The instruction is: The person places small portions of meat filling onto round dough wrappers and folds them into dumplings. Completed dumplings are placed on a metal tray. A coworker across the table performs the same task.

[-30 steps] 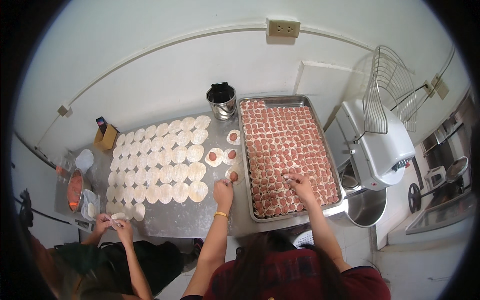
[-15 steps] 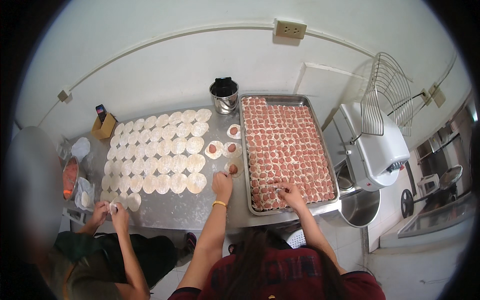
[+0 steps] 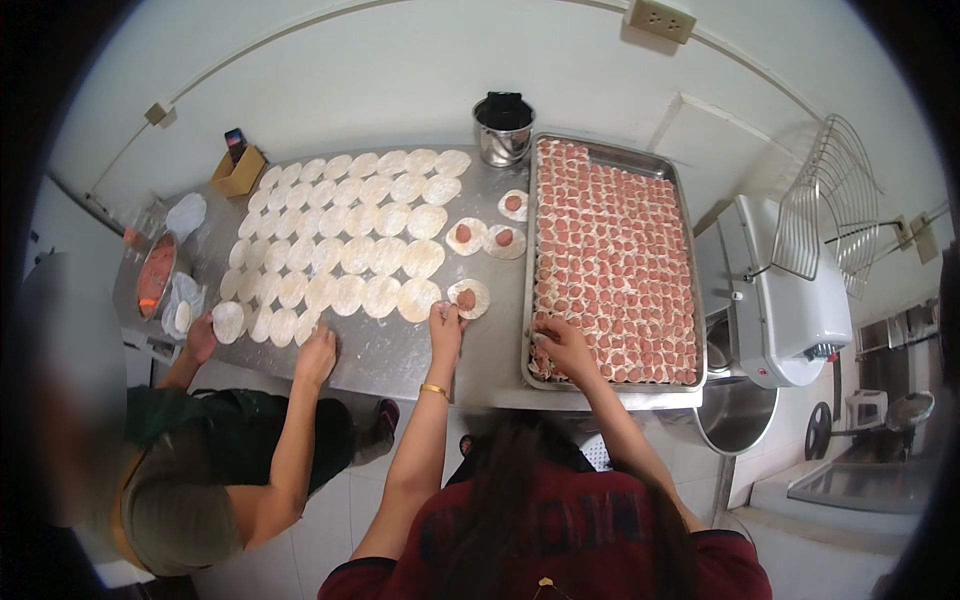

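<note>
Head view, your left hand: fingertips drawn close together at the near edge of the front filled wrapper; whether they grip it, you cannot tell from here.
Left wrist: yellow bracelet.
Your right hand: fingers curled low over the tray's near-left corner, among the meat-topped pieces; whether it holds one is hidden.
Front filled wrapper: flat on the table, between the bare rounds and the tray, round lump of meat on top.
Other filled wrappers: three, farther back; two side by side, one just beside the tray.
Tray: metal, rectangular, right part of table, pieces packed in close rows.
Bare wrappers: pale floured rounds in rows, left of your left hand.
Pot: metal, behind, near the tray's far-left corner.
Co-worker's hands: at the nearest row's rounds, to your left.
Mixer: white, right of the tray.
</note>
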`<state>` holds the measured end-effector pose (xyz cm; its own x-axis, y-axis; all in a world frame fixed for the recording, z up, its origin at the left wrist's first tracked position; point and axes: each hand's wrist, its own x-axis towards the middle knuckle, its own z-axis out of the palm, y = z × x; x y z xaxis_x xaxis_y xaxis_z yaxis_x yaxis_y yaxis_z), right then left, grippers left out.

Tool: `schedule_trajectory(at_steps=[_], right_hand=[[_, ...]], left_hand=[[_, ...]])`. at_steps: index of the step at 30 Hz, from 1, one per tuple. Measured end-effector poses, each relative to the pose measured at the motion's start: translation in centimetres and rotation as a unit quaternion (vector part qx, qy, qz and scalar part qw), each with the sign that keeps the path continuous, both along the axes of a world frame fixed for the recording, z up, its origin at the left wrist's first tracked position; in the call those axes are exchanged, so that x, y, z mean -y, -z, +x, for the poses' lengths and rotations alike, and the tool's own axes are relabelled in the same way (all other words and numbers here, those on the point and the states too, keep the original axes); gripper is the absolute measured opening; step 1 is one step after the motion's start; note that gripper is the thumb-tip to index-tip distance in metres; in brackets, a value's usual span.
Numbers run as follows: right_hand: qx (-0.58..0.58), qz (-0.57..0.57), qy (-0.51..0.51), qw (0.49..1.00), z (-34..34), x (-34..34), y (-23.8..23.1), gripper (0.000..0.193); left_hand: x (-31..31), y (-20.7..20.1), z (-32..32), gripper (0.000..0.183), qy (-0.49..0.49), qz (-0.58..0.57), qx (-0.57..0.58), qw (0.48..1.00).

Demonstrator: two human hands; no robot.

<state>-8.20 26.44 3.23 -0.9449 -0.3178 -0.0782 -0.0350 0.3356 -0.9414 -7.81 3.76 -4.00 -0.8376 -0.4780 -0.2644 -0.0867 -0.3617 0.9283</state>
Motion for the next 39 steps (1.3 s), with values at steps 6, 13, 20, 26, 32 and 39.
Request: schedule_trajectory(at_steps=[6,13,20,26,32,39], right_hand=[[0.275,-0.134,-0.023,0.952,-1.4,8.1,1.8,0.026],[0.320,-0.180,0.037,0.929,1.6,9.8,5.8,0.016],[0.252,-0.127,0.006,0.959,2.8,9.7,6.3,0.020],[0.206,-0.189,-0.053,0.959,4.1,9.2,6.1,0.026],[0.206,-0.142,-0.019,0.968,4.5,9.3,5.0,0.023],[0.235,-0.310,0.006,0.921,4.8,9.5,1.7,0.018]], left_hand=[[1.1,-5.4,6.1,0.012,0.091,0.097,0.022,0.991],[2.8,-4.9,10.0,0.018,0.095,-0.141,0.114,0.979],[2.2,-1.7,11.5,0.027,0.069,-0.119,0.125,0.982],[1.1,-3.3,11.4,0.029,0.094,-0.041,0.075,0.992],[0.9,-3.8,11.3,0.023,0.072,0.003,0.070,0.995],[1.1,-3.0,11.6,0.010,0.032,0.110,-0.013,0.993]])
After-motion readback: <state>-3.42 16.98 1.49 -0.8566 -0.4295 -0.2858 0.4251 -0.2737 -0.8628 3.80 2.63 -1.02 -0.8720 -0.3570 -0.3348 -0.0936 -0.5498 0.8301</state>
